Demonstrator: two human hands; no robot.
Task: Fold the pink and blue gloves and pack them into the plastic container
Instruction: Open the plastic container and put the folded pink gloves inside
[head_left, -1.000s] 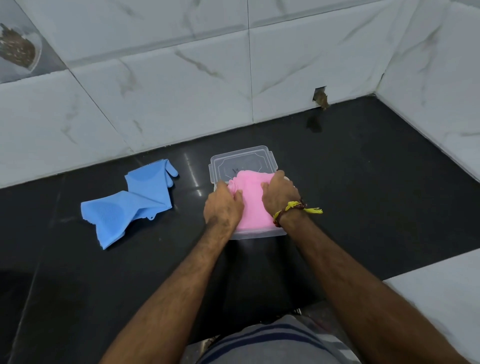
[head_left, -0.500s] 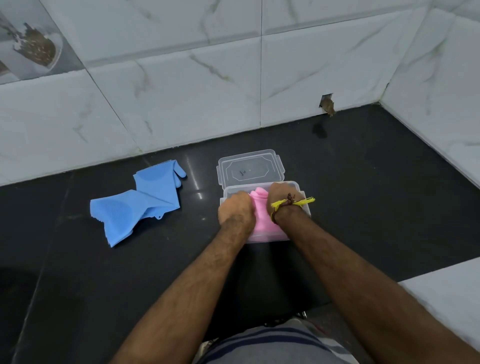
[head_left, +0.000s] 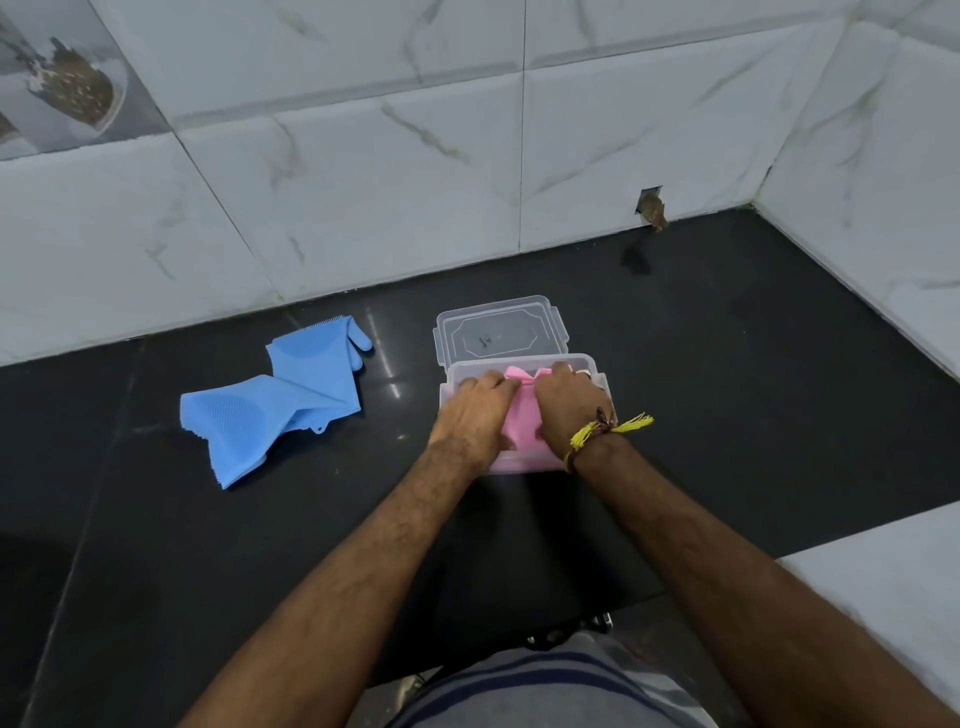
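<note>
The folded pink gloves (head_left: 524, 415) lie inside the clear plastic container (head_left: 519, 360) on the black counter. My left hand (head_left: 475, 415) presses on their left side and my right hand (head_left: 569, 402) on their right side, fingers curled down onto the pink rubber. The container's clear lid (head_left: 498, 332) lies flat just behind it. The blue gloves (head_left: 283, 400) lie spread out on the counter to the left, well apart from both hands.
White marble tile walls (head_left: 363, 182) rise behind and to the right of the black counter (head_left: 727, 389). A small hole with a brown lump (head_left: 653, 208) sits at the wall's base. A white ledge (head_left: 893, 582) is at the lower right.
The pink gloves have gone down from on top of the container into it. Both hands have moved forward and closer together, pushing the gloves in.
</note>
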